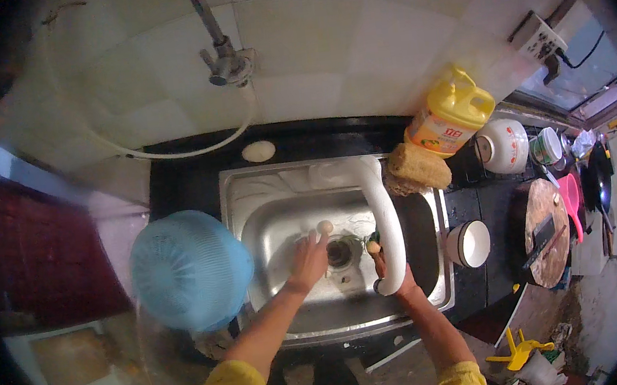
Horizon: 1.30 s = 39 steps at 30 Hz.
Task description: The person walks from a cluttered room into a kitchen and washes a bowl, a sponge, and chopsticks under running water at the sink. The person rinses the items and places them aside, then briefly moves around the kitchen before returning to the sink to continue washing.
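Observation:
My left hand (309,259) reaches into the stainless steel sink (267,230), its fingertips at a small round, pale brown thing (324,226) left of the drain (340,252). Whether it grips this thing is not clear. Over the sink's right part bends a thick white faucet spout (386,218). My right hand (380,263) lies partly behind that spout, near the drain. A small pale round thing (373,247) and a bit of green show at its fingers; the grip is mostly hidden.
Left of the sink sits a light blue plastic basket (190,270). A yellow detergent jug (448,112) and loofah sponges (420,166) are at the back right. Bowls (475,244) stand right of the sink, before a round wooden chopping board (547,214) with a cleaver (541,237).

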{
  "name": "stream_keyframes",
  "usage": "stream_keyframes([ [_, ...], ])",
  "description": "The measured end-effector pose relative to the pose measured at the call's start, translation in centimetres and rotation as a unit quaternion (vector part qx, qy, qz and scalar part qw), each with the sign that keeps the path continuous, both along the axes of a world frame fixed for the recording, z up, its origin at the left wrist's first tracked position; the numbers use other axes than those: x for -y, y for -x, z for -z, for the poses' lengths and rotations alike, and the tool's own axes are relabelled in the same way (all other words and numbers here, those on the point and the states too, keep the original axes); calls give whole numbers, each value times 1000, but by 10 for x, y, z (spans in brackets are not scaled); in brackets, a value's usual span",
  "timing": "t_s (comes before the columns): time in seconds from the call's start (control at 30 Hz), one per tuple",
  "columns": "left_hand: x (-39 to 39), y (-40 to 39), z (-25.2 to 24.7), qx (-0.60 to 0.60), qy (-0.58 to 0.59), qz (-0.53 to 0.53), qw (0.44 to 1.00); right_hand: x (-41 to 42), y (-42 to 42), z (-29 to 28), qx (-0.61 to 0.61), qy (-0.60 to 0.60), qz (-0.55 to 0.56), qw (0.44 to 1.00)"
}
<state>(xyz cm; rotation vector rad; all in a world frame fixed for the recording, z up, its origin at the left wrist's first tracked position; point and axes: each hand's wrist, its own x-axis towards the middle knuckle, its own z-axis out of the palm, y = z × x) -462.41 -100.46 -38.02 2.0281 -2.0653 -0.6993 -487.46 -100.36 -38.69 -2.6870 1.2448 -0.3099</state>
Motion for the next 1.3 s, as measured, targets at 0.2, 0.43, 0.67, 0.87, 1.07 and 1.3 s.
stream_keyframes([
  [0.2,54,2,66,113,-7,192,975,-18,16,-26,-3,4,-6,1000],
  [0.43,56,50,95,-30,129,190,973,-30,36,-14,-29,-34,41,998],
  [0.67,43,52,95,-5,153,155,976,-26,33,-34,-38,-46,30,998],
  [0.87,-12,61,31,-405,-64,-194,891,-27,22,-45,-34,-64,-34,997],
  [1.07,-52,86,-98,-372,87,-89,920,-49,-6,-91,53,-19,-135,989],
  [1.3,-119,45,-153,-337,130,-91,928,-91,-51,-170,24,21,-202,979],
])
